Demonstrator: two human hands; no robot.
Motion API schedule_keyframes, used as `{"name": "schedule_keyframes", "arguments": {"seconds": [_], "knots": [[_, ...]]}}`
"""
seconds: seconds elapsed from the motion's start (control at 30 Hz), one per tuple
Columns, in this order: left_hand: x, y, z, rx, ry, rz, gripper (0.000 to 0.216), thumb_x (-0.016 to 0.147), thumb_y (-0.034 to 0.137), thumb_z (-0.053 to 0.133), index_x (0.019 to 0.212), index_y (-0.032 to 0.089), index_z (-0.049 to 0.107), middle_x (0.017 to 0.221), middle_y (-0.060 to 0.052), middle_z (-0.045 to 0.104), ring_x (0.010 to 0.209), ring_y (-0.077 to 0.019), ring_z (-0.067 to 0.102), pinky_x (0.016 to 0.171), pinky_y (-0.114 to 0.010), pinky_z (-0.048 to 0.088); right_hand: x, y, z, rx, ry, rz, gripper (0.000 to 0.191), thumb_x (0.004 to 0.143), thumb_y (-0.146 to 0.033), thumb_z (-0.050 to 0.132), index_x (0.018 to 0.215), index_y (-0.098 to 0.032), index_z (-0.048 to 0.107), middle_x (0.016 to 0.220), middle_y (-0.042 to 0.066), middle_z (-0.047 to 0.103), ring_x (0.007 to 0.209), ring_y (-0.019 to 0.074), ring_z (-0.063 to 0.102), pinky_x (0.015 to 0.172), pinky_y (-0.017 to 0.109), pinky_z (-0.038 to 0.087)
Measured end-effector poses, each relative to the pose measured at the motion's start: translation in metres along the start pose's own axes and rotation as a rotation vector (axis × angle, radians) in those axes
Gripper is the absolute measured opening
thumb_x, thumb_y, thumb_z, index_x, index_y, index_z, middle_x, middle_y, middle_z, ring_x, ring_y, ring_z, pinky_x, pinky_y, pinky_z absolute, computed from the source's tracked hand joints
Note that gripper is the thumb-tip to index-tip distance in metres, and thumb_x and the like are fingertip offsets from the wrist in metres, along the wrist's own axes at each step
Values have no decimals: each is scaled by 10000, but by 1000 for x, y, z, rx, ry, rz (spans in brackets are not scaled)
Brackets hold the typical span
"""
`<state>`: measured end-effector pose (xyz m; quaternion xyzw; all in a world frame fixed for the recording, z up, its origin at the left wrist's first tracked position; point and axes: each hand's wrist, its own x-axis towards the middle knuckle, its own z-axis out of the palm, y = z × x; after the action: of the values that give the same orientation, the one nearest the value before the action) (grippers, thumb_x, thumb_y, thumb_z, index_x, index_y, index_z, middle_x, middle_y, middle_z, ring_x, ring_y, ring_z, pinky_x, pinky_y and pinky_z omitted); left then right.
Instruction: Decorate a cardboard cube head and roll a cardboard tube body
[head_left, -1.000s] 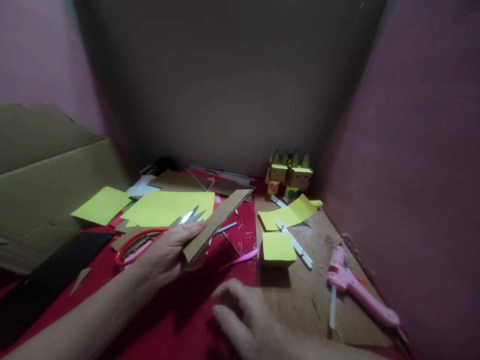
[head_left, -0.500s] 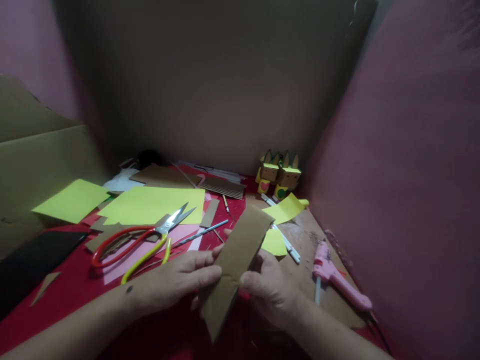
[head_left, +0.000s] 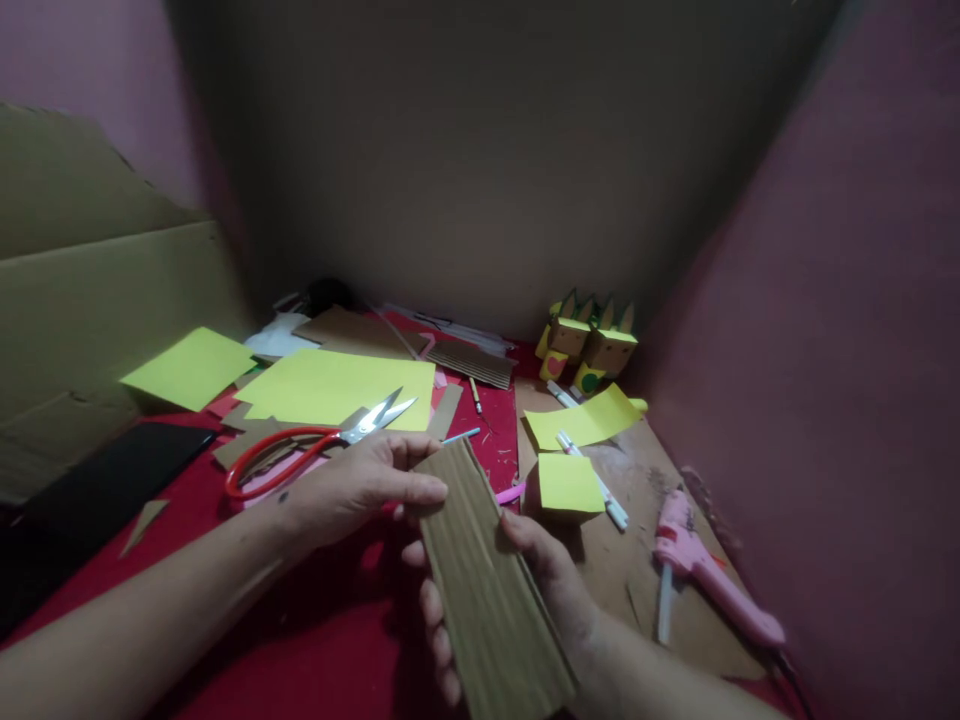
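Pink walls [head_left: 847, 300] flank our red worktop [head_left: 315, 640]. Our left fingers [head_left: 416, 487] and right fingers [head_left: 521, 530] grip the cardboard strip [head_left: 495, 590], its ribbed face now replacing the smooth one. Beyond our right fingers, the yellow-topped block [head_left: 570, 485] is uncovered; a glue gun [head_left: 709, 575] lies farther right. Our left hand [head_left: 360, 495] partly hides scissors [head_left: 341, 437].

One left hand [head_left: 379, 485] and one right hand [head_left: 551, 570] make two, with one held cardboard strip [head_left: 491, 590]. There is one pair of scissors [head_left: 346, 436], one hot glue gun [head_left: 686, 555], one glue stick [head_left: 665, 600], one pencil [head_left: 475, 395] and one yellow-topped box [head_left: 570, 483]. Loose yellow paper sheets [head_left: 337, 385] number three. Two box-headed figures [head_left: 611, 350] show four pointed ears [head_left: 606, 315] in all. The white sticks [head_left: 613, 508] are too bunched to count.
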<state>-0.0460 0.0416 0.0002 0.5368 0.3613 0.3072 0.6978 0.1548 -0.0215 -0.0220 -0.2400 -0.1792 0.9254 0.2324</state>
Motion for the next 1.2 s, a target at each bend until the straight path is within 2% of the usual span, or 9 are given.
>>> {"name": "schedule_keyframes", "arguments": {"seconds": [0.13,0.27,0.37,0.53,0.73,0.83,0.97,1.07,1.2], "knots": [[-2,6,0,133,62,-18,290,703,342,804,875,131,704,665,-3,627,546,-94,503,501,-202,356,2,5,-5,51,57,12,732,1021,-533,100,1190,-62,635,843,83,684,618,156,668,599,271,535],[-3,11,-2,214,109,-42,288,687,356,804,847,135,710,647,1,611,546,-102,477,500,-222,335,5,10,-14,18,-26,-15,761,1040,-429,-36,1174,-81,628,835,85,694,584,162,675,583,269,528],[-3,12,-6,243,173,-44,292,672,369,808,835,143,718,646,-5,624,540,-105,469,496,-229,324,7,11,-15,-28,-50,-51,806,1027,-471,-75,1166,-95,624,910,109,700,616,172,672,573,283,536],[-3,16,-8,279,235,-56,310,619,372,827,804,149,715,674,-22,658,563,-124,517,516,-243,359,7,10,-8,-111,-11,-63,886,978,-632,-55,1077,-90,640,1038,167,678,615,163,627,522,281,509],[-3,16,-8,282,245,-29,295,618,368,845,799,159,743,738,-56,714,643,-180,619,558,-272,448,7,8,-5,-62,-1,-59,959,943,-673,-118,1086,-86,626,943,131,663,619,165,637,481,262,512],[-2,14,-10,286,232,-22,285,637,377,841,785,155,740,735,-62,711,665,-193,631,551,-271,450,5,5,-2,-85,18,-19,983,924,-700,-132,1059,-81,620,994,159,674,603,155,625,483,260,516],[-1,10,-13,300,228,-24,295,702,429,802,790,155,742,715,-48,682,634,-160,598,522,-244,414,2,1,1,-110,14,33,987,928,-672,-158,1048,-74,618,1057,195,685,591,145,608,496,256,511],[0,9,-14,309,225,-9,312,725,449,782,853,166,761,741,-43,681,624,-142,579,519,-231,403,2,2,0,-104,5,15,961,941,-668,-136,1087,-86,615,972,155,698,574,151,616,520,264,511],[0,10,-15,331,232,-21,333,748,479,756,880,174,774,796,-60,694,680,-176,613,548,-254,442,4,8,-9,-61,-20,-36,867,978,-651,-32,1138,-92,611,945,129,703,628,172,674,574,285,532]]}}
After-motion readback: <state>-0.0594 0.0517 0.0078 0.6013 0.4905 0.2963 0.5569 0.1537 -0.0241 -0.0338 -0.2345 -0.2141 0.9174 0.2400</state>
